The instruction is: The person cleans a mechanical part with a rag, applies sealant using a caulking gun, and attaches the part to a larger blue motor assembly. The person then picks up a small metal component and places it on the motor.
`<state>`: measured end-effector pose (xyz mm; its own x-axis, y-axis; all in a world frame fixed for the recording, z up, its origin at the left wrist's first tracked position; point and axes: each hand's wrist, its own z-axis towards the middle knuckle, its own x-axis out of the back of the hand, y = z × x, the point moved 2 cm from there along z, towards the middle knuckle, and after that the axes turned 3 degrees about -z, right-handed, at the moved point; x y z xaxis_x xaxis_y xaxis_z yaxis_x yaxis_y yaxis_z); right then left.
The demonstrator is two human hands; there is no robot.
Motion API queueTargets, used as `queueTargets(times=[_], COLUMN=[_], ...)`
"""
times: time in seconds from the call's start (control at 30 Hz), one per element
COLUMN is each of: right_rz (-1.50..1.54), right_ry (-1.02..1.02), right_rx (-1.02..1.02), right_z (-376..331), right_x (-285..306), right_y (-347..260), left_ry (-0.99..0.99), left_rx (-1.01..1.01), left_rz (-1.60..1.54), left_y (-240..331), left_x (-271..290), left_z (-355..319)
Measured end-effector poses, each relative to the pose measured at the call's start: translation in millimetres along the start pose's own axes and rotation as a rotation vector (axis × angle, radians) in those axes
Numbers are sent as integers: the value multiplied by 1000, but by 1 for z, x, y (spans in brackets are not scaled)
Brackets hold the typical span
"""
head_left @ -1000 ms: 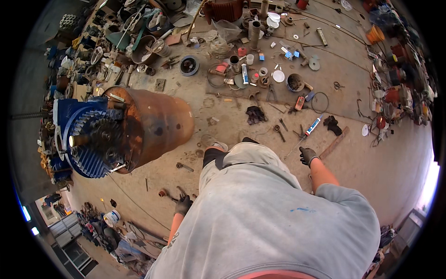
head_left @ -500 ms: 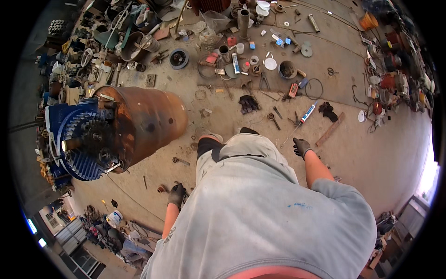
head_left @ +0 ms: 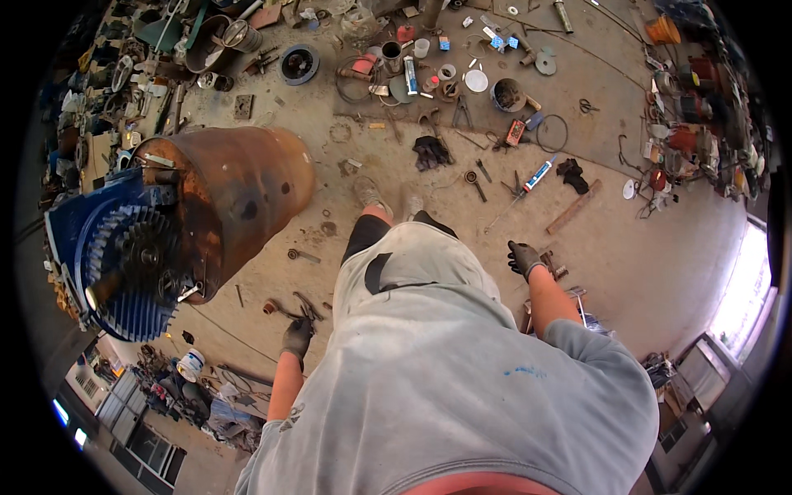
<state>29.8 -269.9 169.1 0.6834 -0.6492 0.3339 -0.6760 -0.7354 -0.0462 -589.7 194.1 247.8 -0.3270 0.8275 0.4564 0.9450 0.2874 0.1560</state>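
Both gloved hands, left (head_left: 297, 337) and right (head_left: 522, 257), empty at sides

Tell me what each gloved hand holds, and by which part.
Nothing can be made out in either: the left hand and the right hand, both in dark gloves, hang beside the person's body; their palms are hidden.

Grey shirt (head_left: 462, 388) hides the floor beneath the torso and most of both legs. Left hand (head_left: 297, 337) palm faces away; grip unreadable. Small tools (head_left: 462, 82) near the far clutter too tiny to identify.
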Motion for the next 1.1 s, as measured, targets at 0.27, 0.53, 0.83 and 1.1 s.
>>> queueTargets(times=[0.27, 0.53, 0.83, 1.1], right_rz=[-93, 45, 112, -335], right_ry=[4, 76, 8, -120], right_rx=[-60, 8, 59, 108], right_z=[23, -32, -11, 6], right_x=[30, 6, -63, -75], right_y=[16, -103, -269, -239], left_ry=[-11, -185, -37, 91], left_rx=[-225, -377, -462, -475], left_rz=[61, 31, 13, 831], left_y=[268, 477, 621, 680], left_x=[20, -35, -2, -1], left_z=[89, 189, 251, 504])
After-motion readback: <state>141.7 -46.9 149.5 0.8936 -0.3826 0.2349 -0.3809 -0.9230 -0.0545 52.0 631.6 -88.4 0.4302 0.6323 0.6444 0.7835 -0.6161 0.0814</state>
